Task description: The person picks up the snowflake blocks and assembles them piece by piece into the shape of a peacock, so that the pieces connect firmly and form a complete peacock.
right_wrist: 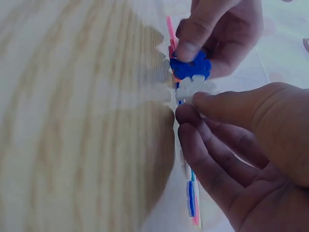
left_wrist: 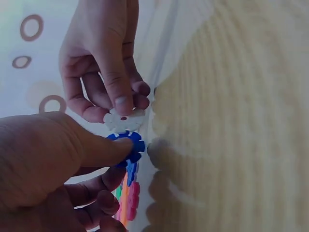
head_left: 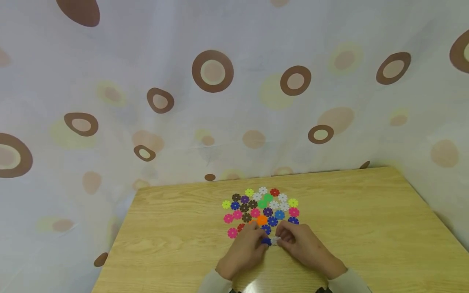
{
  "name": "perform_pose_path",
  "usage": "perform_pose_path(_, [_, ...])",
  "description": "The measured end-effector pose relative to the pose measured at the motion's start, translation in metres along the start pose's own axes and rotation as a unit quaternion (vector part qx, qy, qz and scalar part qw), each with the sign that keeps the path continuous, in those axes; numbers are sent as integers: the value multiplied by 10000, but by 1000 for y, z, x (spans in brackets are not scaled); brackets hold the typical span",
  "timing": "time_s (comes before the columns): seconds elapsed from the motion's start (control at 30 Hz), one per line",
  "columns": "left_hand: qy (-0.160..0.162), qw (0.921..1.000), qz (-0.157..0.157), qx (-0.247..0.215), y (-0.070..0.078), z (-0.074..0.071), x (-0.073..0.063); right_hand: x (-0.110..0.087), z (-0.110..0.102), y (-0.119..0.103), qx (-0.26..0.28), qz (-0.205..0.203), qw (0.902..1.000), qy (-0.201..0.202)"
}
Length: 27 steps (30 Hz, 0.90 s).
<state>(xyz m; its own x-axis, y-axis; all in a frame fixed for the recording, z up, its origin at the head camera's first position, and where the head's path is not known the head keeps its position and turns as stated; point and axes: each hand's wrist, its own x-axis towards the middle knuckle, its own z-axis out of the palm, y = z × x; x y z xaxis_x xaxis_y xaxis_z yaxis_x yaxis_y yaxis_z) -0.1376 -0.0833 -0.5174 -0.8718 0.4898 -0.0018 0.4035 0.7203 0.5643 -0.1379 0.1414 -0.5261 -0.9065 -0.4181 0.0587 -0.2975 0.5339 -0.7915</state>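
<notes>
My left hand (head_left: pixel 246 247) pinches a blue notched plastic disc (left_wrist: pixel 136 147) between thumb and fingers. A white notched disc (right_wrist: pixel 197 87) is pinched in my right hand (head_left: pixel 303 245). The two discs meet edge to edge just above the table, near its front; in both wrist views their rims touch or overlap, and I cannot tell how firmly they are joined. The thumbs cover part of each disc. Just beyond the hands lies a spread of loose flower-shaped discs, among them an orange disc (head_left: pixel 261 220) and a blue disc (head_left: pixel 272 221) close to the fingers.
The loose discs lie flat on the wooden table (head_left: pixel 172 228), with a green disc (head_left: pixel 262 204), a red disc (head_left: pixel 275 192) and a yellow disc (head_left: pixel 293 202) among them. A pale patterned curtain (head_left: pixel 242 114) hangs behind the table's back edge.
</notes>
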Motion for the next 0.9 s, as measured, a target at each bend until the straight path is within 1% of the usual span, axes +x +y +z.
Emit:
perform_pose_path(0.07, [225, 9995, -4, -216, -4, 1, -7, 0, 1, -2, 16, -22, 10000, 46])
perform_pose_path(0.1, [340, 9985, -26, -432, -7, 2, -10, -1, 1, -3, 38, -48, 9999, 83])
perform_pose_path(0.13, [445, 9960, -89, -766, -9, 2, -13, -1, 2, -4, 75, -76, 9999, 121])
perform_pose_path(0.17, [529, 9917, -161, -1160, -12, 3, -16, -1, 2, -5, 122, -111, 9997, 173])
perform_pose_path(0.2, [593, 9852, -236, -1590, -14, 3, -18, -2, 2, -6, 155, -174, 9995, 233])
perform_pose_path(0.23, [616, 9759, -336, -2066, -17, 3, -19, -2, 2, -7, 204, -232, 9991, 292])
perform_pose_path(0.27, [618, 9651, -422, -2508, -19, 4, -21, -2, 3, -8, 253, -282, 9987, 345])
perform_pose_path(0.33, [539, 9430, -572, -3235, -23, 4, -23, -3, 3, -10, 332, -362, 9979, 414])
perform_pose_path(0.37, [485, 9337, -623, -3494, -25, 4, -23, -3, 3, -10, 334, -411, 9977, 433])
perform_pose_path(0.43, [362, 9175, -762, -3888, -28, 5, -24, -3, 3, -11, 353, -524, 9971, 420])
perform_pose_path(0.57, [75, 8913, -1005, -4422, -32, 5, -25, -4, 4, -9, 351, -818, 9955, 331])
perform_pose_path(0.63, [-86, 8794, -1116, -4628, -32, 5, -25, -4, 4, -8, 350, -971, 9943, 269])
perform_pose_path(0.73, [-303, 8685, -1231, -4792, -32, 4, -26, -6, 2, -7, 316, -1192, 9922, 186])
perform_pose_path(0.9, [-652, 8579, -1261, -4938, -32, 2, -27, -9, -3, -8, 492, -1434, 9884, -22])
